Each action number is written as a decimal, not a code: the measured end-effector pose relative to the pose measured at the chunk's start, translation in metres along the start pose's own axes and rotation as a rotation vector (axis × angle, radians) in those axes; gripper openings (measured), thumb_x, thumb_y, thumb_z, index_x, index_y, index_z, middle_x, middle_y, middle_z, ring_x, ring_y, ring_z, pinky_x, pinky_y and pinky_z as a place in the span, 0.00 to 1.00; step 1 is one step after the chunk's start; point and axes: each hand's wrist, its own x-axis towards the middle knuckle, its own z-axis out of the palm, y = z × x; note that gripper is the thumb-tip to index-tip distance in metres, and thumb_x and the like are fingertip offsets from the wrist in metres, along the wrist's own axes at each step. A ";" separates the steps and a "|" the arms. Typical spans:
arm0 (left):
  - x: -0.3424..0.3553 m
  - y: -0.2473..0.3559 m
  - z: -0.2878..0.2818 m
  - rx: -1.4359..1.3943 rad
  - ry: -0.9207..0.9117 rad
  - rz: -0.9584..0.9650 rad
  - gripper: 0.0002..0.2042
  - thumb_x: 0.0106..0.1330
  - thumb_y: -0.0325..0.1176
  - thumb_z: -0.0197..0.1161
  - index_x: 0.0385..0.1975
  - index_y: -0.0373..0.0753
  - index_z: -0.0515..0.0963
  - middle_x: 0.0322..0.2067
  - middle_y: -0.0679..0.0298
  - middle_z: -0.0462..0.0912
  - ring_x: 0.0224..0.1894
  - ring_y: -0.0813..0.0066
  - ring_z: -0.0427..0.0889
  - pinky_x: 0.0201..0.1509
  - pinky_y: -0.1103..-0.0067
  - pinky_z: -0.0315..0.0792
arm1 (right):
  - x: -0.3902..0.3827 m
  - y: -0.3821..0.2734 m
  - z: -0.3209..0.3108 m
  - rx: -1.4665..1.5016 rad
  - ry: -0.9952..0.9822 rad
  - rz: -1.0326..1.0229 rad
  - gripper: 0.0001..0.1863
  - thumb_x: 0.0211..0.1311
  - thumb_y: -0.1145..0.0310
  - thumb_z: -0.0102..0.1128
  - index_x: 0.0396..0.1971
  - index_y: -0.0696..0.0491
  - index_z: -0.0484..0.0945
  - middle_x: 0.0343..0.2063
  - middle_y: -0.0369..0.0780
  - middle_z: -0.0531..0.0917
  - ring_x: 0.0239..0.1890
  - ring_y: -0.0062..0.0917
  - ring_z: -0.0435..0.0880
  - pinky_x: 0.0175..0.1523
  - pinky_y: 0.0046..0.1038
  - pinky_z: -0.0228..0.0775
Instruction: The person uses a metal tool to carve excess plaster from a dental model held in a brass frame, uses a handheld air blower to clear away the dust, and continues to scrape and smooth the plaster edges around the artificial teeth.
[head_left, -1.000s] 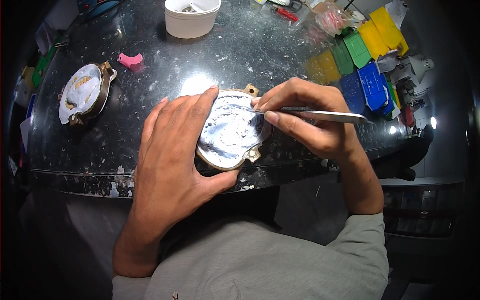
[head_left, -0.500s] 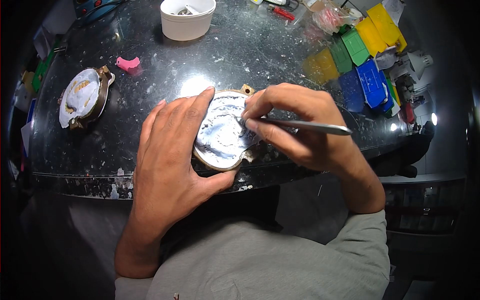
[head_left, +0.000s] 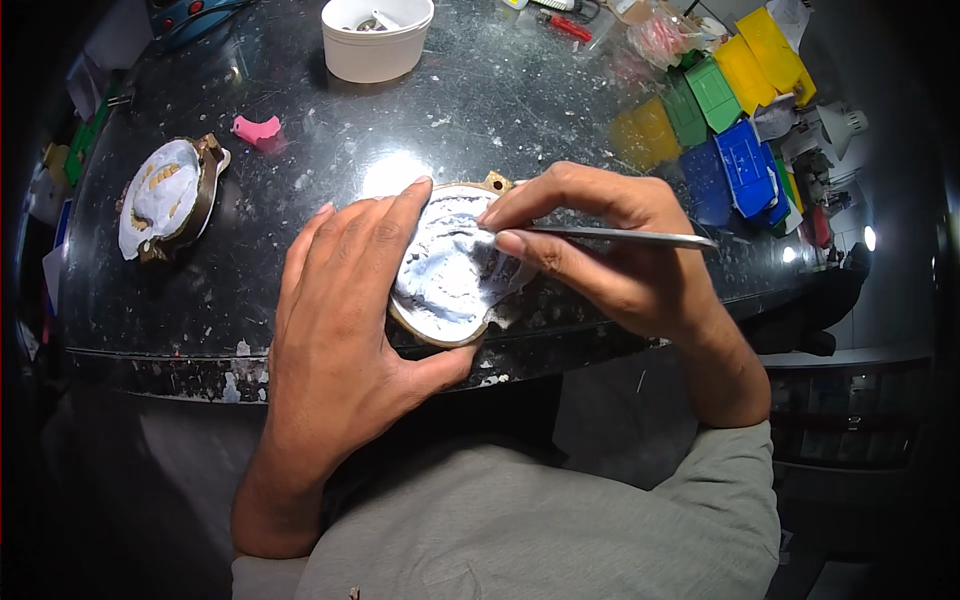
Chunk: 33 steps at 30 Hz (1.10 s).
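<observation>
My left hand (head_left: 335, 310) is wrapped round the left side of a round brass dental flask half (head_left: 440, 285) filled with white plaster. Its fingers lie along the far left rim and the thumb along the near edge. Between thumb and fingers, my right hand (head_left: 625, 235) pinches a slim metal carving tool (head_left: 645, 237), its handle pointing right. The fingertips sit over the right part of the plaster, whose surface is rough and hollowed; they hide the tool's working tip. Further left rests a second flask half (head_left: 165, 200), with yellowish teeth set in its plaster.
Beyond the flask stands a white tub (head_left: 375, 45) with small metal items inside. A pink piece (head_left: 257, 132) lies near the second flask half. Green (head_left: 712, 92), blue (head_left: 742, 165) and yellow bins line the right side. The worn black table (head_left: 300, 365) ends just below my hands.
My right hand's fingertips have shifted slightly to the left and up over the plaster, and the tool handle lies flatter. The left hand keeps its hold on the flask half.
</observation>
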 end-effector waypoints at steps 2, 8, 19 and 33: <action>0.000 0.000 -0.001 0.005 0.002 0.005 0.51 0.40 0.40 0.79 0.74 0.42 0.69 0.62 0.52 0.78 0.68 0.54 0.74 0.80 0.54 0.55 | 0.003 0.003 -0.007 -0.069 -0.007 -0.032 0.10 0.64 0.69 0.73 0.43 0.55 0.87 0.38 0.43 0.91 0.42 0.30 0.93 0.48 0.28 0.85; 0.001 0.000 -0.002 0.006 -0.007 -0.004 0.51 0.39 0.38 0.77 0.73 0.42 0.70 0.62 0.52 0.78 0.68 0.54 0.74 0.81 0.54 0.54 | 0.023 0.005 -0.021 -0.113 -0.161 -0.060 0.09 0.60 0.72 0.75 0.40 0.53 0.89 0.37 0.41 0.93 0.41 0.29 0.94 0.48 0.30 0.87; 0.001 0.000 -0.002 0.001 -0.017 -0.009 0.51 0.38 0.37 0.77 0.73 0.42 0.70 0.63 0.52 0.78 0.69 0.55 0.74 0.81 0.54 0.54 | 0.035 -0.002 -0.023 -0.273 -0.278 -0.162 0.07 0.62 0.73 0.73 0.40 0.51 0.87 0.34 0.41 0.92 0.38 0.32 0.93 0.43 0.32 0.86; 0.000 0.001 -0.003 0.000 -0.025 -0.011 0.51 0.40 0.37 0.78 0.74 0.42 0.68 0.64 0.52 0.77 0.70 0.54 0.73 0.82 0.53 0.53 | 0.031 -0.001 -0.023 -0.327 -0.265 -0.212 0.08 0.58 0.73 0.73 0.36 0.53 0.83 0.33 0.39 0.90 0.37 0.34 0.92 0.41 0.33 0.84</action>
